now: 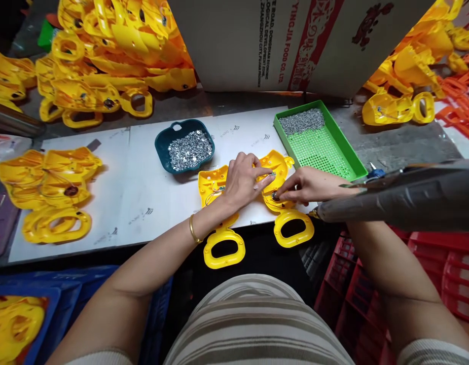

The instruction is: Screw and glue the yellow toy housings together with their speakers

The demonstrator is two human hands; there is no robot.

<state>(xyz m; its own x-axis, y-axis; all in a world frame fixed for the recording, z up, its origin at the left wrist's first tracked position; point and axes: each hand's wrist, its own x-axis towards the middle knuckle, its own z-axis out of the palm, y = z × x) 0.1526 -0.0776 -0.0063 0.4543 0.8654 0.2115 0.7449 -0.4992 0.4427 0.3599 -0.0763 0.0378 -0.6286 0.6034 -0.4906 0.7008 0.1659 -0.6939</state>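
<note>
Two yellow plastic shells with ring handles lie side by side at the front edge of the white board. My left hand (244, 180) reaches over the left shell (212, 177), its fingers pressed onto wires in the right shell (276, 165). The fingertips of my right hand (300, 186) are pinched at a small round dark part (275, 195) low in the right shell. Whatever lies between those fingertips is too small to make out. Both handles stick out past the board's edge.
A dark teal tray (160, 147) of small metal pieces and a green tray (336, 152) of screws stand behind. A dark tool (394, 200) hangs over my right forearm. Yellow shells (47, 177) lie left; more are heaped behind, beside a carton (234, 45). Crates (428, 253) stand below.
</note>
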